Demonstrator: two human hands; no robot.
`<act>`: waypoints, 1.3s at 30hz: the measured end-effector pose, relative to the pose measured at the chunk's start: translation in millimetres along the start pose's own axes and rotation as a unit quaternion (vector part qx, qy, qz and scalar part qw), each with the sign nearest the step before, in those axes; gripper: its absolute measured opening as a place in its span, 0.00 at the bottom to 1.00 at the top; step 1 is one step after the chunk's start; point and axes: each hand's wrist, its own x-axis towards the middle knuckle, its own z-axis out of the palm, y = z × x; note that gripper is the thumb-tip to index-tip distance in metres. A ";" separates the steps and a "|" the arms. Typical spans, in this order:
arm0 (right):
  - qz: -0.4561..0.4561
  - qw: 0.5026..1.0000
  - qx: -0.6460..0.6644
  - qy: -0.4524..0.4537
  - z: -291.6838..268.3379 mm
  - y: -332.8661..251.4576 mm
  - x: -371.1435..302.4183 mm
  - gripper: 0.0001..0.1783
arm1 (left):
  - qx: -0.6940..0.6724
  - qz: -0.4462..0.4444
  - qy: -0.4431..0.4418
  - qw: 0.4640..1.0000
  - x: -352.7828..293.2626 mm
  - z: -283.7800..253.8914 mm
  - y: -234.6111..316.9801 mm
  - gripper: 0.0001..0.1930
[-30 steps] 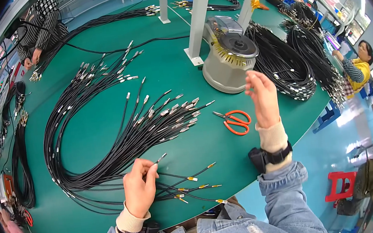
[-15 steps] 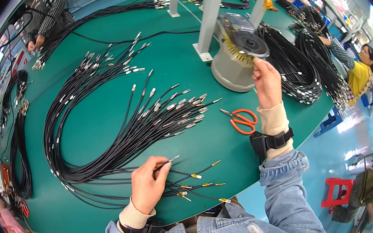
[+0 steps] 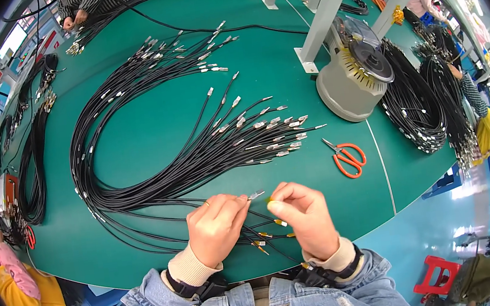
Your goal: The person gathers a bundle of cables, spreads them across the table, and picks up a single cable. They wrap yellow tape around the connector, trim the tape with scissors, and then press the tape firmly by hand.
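My left hand (image 3: 220, 228) pinches a black cable just behind its silvery connector end (image 3: 256, 194), which points to the right. Facing it, my right hand (image 3: 305, 218) has thumb and forefinger closed on a small yellow piece of tape (image 3: 270, 199), a short gap from the connector. Below and between the hands lie several cable ends wrapped in yellow (image 3: 265, 234). A large bundle of black cables (image 3: 141, 195) curves in a C across the green table, with white-tagged ends fanned out. The left hand covers part of the held cable.
Orange-handled snips (image 3: 351, 160) lie to the right, in front of a grey round tape dispenser (image 3: 349, 89) beside a metal post (image 3: 318, 24). More cable bundles (image 3: 411, 98) fill the right side. Co-workers sit around the table (image 3: 281, 46); a red stool (image 3: 437, 276) stands on the floor.
My right hand has come from the dispenser to beside my left hand, carrying a yellow piece of tape. The left hand, with the cable, has risen slightly. The view has shifted.
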 end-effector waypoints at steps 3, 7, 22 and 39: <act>0.022 1.000 0.013 0.001 8.0 12.9 -3.6 0.02 | 0.043 0.050 0.025 0.997 3.0 -2.9 5.4 0.08; 0.023 1.000 0.013 0.016 11.4 21.3 -1.4 0.02 | 0.063 0.077 0.038 0.994 1.4 -3.2 3.6 0.08; -0.010 0.999 -0.027 0.025 13.4 26.2 1.5 0.01 | 0.076 0.099 0.050 0.991 1.6 -3.9 5.0 0.09; -0.031 0.998 -0.028 0.044 18.9 31.4 1.5 0.01 | 0.052 0.082 0.049 0.994 0.1 -4.1 7.5 0.12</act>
